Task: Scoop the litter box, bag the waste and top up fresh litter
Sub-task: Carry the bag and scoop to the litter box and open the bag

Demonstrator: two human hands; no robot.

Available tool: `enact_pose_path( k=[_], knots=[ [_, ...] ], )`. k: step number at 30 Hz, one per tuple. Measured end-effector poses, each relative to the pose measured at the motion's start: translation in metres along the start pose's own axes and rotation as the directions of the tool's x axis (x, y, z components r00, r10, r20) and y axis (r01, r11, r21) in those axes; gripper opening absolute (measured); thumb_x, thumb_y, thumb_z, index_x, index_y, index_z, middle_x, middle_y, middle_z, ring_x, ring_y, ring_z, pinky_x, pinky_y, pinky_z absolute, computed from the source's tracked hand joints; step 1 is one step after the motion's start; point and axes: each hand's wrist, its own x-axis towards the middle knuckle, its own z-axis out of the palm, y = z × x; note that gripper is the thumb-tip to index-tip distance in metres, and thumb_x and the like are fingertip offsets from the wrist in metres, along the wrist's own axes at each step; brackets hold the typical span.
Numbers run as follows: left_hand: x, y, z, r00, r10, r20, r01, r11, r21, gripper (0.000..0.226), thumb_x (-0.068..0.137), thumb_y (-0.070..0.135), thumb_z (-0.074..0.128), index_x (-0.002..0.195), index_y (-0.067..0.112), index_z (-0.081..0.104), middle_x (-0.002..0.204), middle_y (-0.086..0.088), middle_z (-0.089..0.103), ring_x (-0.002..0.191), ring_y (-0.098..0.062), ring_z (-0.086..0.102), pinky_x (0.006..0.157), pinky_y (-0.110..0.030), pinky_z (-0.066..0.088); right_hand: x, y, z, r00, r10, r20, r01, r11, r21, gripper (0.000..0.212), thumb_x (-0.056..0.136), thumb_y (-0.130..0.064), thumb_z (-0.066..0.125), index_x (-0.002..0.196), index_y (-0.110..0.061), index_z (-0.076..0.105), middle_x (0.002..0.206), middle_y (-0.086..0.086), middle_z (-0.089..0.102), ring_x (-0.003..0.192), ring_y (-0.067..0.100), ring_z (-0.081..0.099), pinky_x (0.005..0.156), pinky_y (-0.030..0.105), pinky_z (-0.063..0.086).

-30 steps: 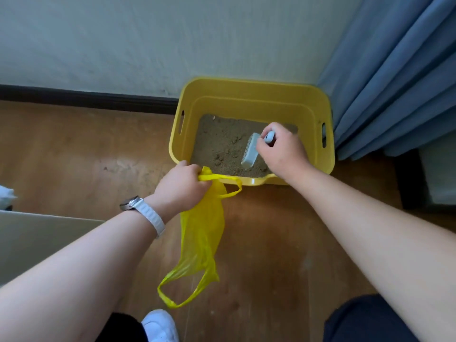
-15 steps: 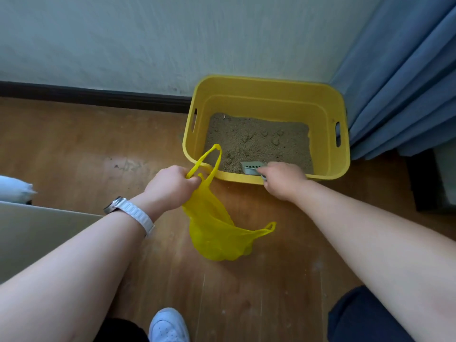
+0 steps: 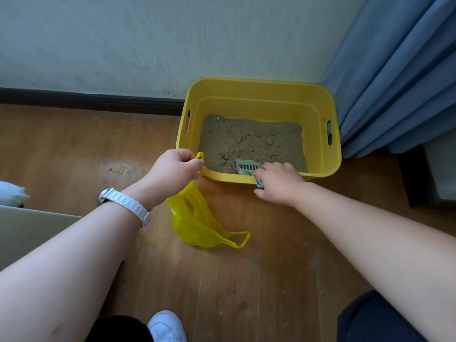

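Note:
A yellow litter box [image 3: 261, 95] stands against the wall, holding sandy brown litter [image 3: 251, 144] with several clumps on top. My left hand [image 3: 172, 169] is shut on one handle of a yellow plastic bag [image 3: 197, 223], which slumps on the floor just in front of the box. My right hand [image 3: 278, 183] grips the handle of a grey slotted scoop [image 3: 246, 166], whose blade rests on the litter at the box's near rim.
Blue curtains [image 3: 394, 82] hang right beside the box. A dark baseboard [image 3: 86, 101] runs along the wall. A pale board edge [image 3: 29, 228] and a white object [image 3: 11, 193] sit at the left. My white shoe [image 3: 165, 327] is below.
The scoop has come down from the middle of the litter to the near rim. The bag has dropped and settled on the floor, with my left hand lifting one handle by the box corner.

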Motion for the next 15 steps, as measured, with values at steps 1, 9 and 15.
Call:
enact_pose_path(
  k=[1,9,15],
  knots=[
    [-0.001,0.004,0.000,1.000,0.010,-0.003,-0.010,1.000,-0.014,0.025,0.092,0.031,0.059,0.083,0.011,0.070,0.072,-0.004,0.068,0.058,-0.014,0.051,0.052,-0.023,0.038,-0.003,0.000,-0.003,1.000,0.003,-0.010,-0.003,1.000,0.022,0.048,0.088,-0.050,0.052,0.129,-0.025,0.053,0.123,0.005,0.054,0.118,0.028,0.049,0.099,0.043,0.036],
    [-0.028,0.057,0.004,0.990,0.124,0.066,-0.092,0.927,-0.364,0.022,0.093,0.018,0.059,0.074,0.011,0.065,0.061,-0.003,0.058,0.054,-0.012,0.052,0.056,-0.017,0.043,-0.028,-0.018,-0.036,0.985,-0.106,-0.138,0.148,0.925,0.349,0.043,0.090,-0.045,0.057,0.129,-0.028,0.052,0.126,-0.001,0.052,0.119,0.024,0.050,0.096,0.038,0.041],
    [-0.047,0.093,-0.001,0.975,0.185,0.121,-0.049,0.714,-0.699,0.017,0.085,0.019,0.061,0.070,0.012,0.066,0.060,-0.005,0.051,0.055,-0.017,0.045,0.057,-0.028,0.037,-0.032,-0.028,-0.039,0.984,-0.107,-0.140,0.162,0.862,0.481,0.057,0.088,-0.047,0.061,0.138,-0.027,0.043,0.132,0.000,0.050,0.123,0.020,0.046,0.098,0.034,0.037]
  ],
)
